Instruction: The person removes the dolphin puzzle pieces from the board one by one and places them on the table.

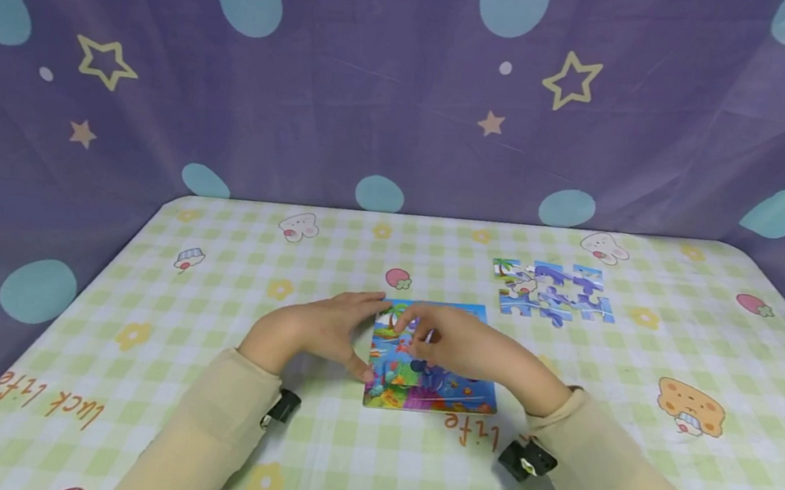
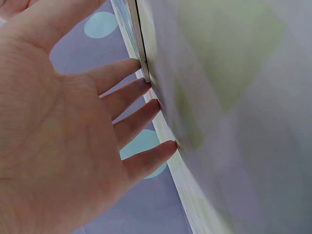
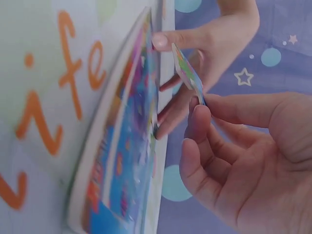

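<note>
A colourful jigsaw puzzle with a sea picture lies flat on the table. Beside its left edge my left hand spreads its fingers, with the thumb near the lower left corner. In the left wrist view several straight fingertips touch the board's edge and the cloth. My right hand is over the middle of the puzzle. Between its thumb and fingers it pinches a jigsaw piece, green and multicoloured, tilted and held above the board. The right hand covers part of the picture in the head view.
Behind and to the right of the board, several loose jigsaw pieces with dolphin and palm pictures lie close together. A green-and-white checked tablecloth covers the table. A purple curtain hangs behind the far edge.
</note>
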Demonstrator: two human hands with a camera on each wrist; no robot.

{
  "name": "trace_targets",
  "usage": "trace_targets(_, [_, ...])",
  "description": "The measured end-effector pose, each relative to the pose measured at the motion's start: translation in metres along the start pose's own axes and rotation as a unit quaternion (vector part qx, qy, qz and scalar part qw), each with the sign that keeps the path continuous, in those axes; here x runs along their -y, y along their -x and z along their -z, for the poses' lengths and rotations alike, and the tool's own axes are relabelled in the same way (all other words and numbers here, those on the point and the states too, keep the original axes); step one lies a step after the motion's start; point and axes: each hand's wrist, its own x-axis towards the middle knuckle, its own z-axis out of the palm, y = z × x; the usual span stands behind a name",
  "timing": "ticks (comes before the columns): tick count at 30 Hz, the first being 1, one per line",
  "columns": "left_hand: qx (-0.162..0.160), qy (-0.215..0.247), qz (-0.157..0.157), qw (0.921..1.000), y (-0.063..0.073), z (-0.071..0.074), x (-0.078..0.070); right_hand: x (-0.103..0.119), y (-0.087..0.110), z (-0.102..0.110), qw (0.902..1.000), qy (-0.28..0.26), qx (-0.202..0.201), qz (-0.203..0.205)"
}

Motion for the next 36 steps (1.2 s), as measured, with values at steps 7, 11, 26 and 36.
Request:
trace_targets(7, [-0.004,0.001,-0.004,1.0000,-0.001,0.000,0.001,-0.005,0.004,0.016,0.9996,0.007,-0.002,0.027])
trace_targets(11, [-0.006,-0.001,-0.007,1.0000,-0.002,-0.001,0.002,-0.007,0.009,0.027,0.9997,0.005,-0.005,0.023])
trace_targets(26, [-0.009,-0.003,-0.008,0.9999,-0.002,0.000,0.002,-0.025,0.026,0.066,0.9996,0.019,-0.021,-0.009])
trace_targets(36, [-0.008,-0.001,-0.009,0.9999,-0.001,0.000,0.002,-0.031,0.037,0.083,0.9992,0.023,-0.018,-0.027])
